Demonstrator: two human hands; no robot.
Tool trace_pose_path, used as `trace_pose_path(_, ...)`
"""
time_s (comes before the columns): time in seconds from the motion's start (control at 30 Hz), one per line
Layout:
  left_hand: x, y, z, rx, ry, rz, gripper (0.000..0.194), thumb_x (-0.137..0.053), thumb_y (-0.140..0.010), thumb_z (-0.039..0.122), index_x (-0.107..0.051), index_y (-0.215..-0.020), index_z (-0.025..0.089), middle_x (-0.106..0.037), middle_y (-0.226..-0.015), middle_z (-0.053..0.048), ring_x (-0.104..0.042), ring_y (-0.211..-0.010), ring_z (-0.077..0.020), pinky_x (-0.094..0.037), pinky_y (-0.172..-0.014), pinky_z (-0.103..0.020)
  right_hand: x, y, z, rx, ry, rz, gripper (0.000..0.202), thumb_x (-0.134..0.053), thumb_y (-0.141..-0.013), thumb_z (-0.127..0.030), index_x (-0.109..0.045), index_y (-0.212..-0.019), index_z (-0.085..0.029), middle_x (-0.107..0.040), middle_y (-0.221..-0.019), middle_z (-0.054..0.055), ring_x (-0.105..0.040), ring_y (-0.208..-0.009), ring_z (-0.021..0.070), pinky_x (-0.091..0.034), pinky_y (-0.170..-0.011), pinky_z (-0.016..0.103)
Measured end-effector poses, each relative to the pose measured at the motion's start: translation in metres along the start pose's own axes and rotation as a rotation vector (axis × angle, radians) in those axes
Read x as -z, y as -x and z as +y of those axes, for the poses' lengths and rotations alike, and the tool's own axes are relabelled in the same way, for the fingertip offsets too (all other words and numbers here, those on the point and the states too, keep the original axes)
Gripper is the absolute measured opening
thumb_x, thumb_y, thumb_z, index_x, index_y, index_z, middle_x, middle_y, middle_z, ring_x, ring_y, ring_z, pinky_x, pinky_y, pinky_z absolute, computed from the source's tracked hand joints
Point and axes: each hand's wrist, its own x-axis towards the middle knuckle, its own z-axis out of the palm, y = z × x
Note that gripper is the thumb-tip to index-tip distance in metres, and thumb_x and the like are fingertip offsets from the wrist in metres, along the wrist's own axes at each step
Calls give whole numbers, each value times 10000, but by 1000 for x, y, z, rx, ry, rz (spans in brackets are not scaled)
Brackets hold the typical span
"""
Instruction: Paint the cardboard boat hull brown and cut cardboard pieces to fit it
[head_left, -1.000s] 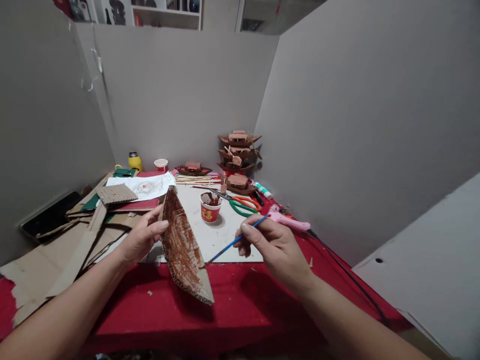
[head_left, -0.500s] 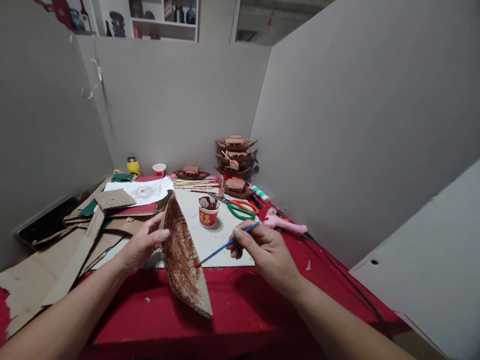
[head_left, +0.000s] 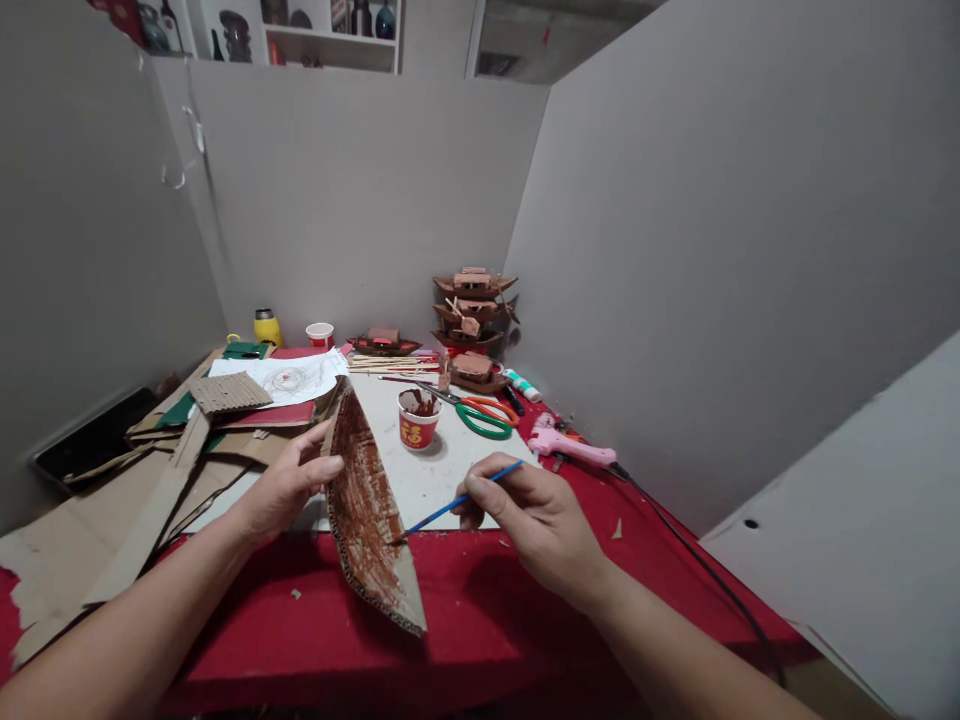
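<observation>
My left hand [head_left: 296,480] grips a boat-shaped cardboard piece [head_left: 365,500] by its left edge, thumb on the near face. The piece is tilted up, its face streaked with reddish-brown paint; bare cardboard shows along the lower right. Pinched in my right hand [head_left: 529,515] is a thin blue paintbrush [head_left: 461,502], and its tip touches the painted face near the right edge. Beyond them stands a red and white paper cup [head_left: 418,430] with brown paint smeared inside. Scissors [head_left: 484,418] with green and orange handles lie right of the cup.
Cardboard scraps [head_left: 97,520] and a paper with a drawing [head_left: 289,378] cover the left. Several small brown model boats [head_left: 474,312] are stacked at the back, near wooden sticks [head_left: 394,365]. A pink glue gun [head_left: 574,445] with a black cord lies right. Grey partitions [head_left: 712,250] enclose the table.
The brush tip has shifted slightly right and down along the cardboard, with my right hand a little lower. My left hand still holds the piece in nearly the same place.
</observation>
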Motion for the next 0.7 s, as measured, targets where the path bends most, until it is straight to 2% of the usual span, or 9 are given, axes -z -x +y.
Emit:
trace_pose_path(0.13, 1, -1, 1, -1, 0, -7, 606, -780, -711, 378, -611, -1282, 266, -684, -1250, -42, -614, -1136, -268, -503, -873, -281, 3, -1, -1, 52, -10, 127, 238, -613, -917, -397, -633, -814, -183, -666, -652, 17, -644, -567, 139, -561, -559, 247)
trace_pose_path(0.2, 1, -1, 1, -14, -3, -17, 578, -780, -712, 377, -628, -1258, 263, -684, -1249, -38, -617, -1125, -260, -503, -864, -269, 5, -1, -2, 47, -7, 145, 242, -625, -908, -402, -639, -807, -183, -669, -648, 18, -648, -558, 139, -567, -552, 244)
trace_pose_path(0.37, 3, -1, -1, -32, -1, -40, 606, -763, -731, 381, -594, -1304, 278, -650, -1308, -30, -593, -1172, -270, -500, -876, -277, 9, 5, -4, 9, -36, 77, 233, -617, -922, -366, -653, -788, -178, -683, -653, 17, -646, -547, 115, -567, -545, 207)
trace_pose_path(0.53, 2, -2, -1, -25, -9, -40, 648, -788, -702, 378, -598, -1308, 251, -699, -1222, -47, -616, -1134, -273, -493, -871, -279, 6, 3, -4, 33, -86, 136, 199, -647, -905, -357, -661, -814, -180, -684, -674, 11, -654, -564, 112, -574, -558, 202)
trace_pose_path(0.7, 0, -1, 1, -42, -7, -33, 624, -789, -700, 368, -615, -1290, 261, -667, -1283, -42, -566, -1210, -298, -479, -920, -309, 7, 5, -3, -13, -71, 53, 237, -618, -924, -361, -662, -789, -171, -674, -662, 14, -652, -554, 110, -562, -551, 195)
